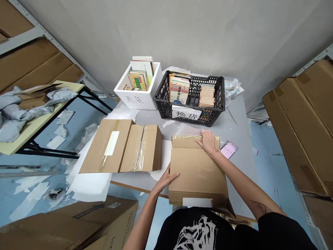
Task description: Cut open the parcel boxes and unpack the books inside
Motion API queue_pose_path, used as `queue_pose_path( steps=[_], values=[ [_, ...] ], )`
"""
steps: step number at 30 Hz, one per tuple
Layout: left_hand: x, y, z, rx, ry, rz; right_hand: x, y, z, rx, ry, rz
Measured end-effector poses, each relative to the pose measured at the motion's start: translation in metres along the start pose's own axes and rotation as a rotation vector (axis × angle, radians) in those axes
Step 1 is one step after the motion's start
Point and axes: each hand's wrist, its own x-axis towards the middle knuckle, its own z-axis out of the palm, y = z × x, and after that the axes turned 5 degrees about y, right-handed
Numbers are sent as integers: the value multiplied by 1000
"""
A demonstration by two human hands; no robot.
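Note:
A brown cardboard box with its taped far edge lies at the table's front, close against my body. My left hand grips its left side, thumb on top and the other fingers partly hidden down the side. At the far right edge, my right hand has its fingers curled over the taped rim. A white label shows on the side nearest me. To the left stand a smaller taped carton and a larger labelled carton, side by side. A phone lies just right of the box.
Behind are a white foam box and a black plastic crate, both holding books. A power strip lies at the back right. Cartons fill the shelves on both sides. A side table holds grey parcels. A large carton stands front left.

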Motion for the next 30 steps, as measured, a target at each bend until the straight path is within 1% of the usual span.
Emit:
queue_pose_path(
  steps=[2,3,5,6,7,8,10,11,13,15,17,19,21,23,24,25,27,28,30],
  values=[
    [-11,-12,3,-54,44,-12,-3,4,0,-15,51,24],
    [-17,-21,5,-88,97,-27,-5,5,1,-24,69,31],
    [-29,-42,8,-181,266,-74,-9,7,5,-39,98,45],
    [-35,-53,9,-236,352,-117,-11,9,7,-41,111,57],
    [-41,-64,11,-288,411,-168,-12,10,9,-39,123,75],
    [-45,-74,13,-331,438,-217,-13,12,11,-33,131,97],
    [-51,-87,17,-378,417,-274,-14,19,15,-8,124,133],
    [-53,-89,19,-384,395,-268,-15,24,16,10,111,149],
    [-54,-82,22,-374,358,-191,-14,36,18,66,85,188],
    [-54,-65,24,-319,319,-68,-13,49,19,156,74,254],
    [-55,-40,25,-177,326,113,-10,60,18,312,68,354],
    [-55,-11,28,40,415,340,-6,68,16,461,48,435],
    [-55,21,31,272,538,554,-1,71,13,580,28,500],
    [-52,57,35,467,651,710,5,72,10,715,5,564],
    [-50,75,37,547,679,775,7,72,9,794,-16,598],
    [-48,93,39,615,686,833,8,72,8,866,-41,625],
    [-40,124,41,732,627,904,10,73,6,947,-97,648],
    [-35,136,41,783,582,914,10,73,6,962,-133,659],
    [-20,151,40,888,497,876,8,75,5,972,-216,683]
  ],
)
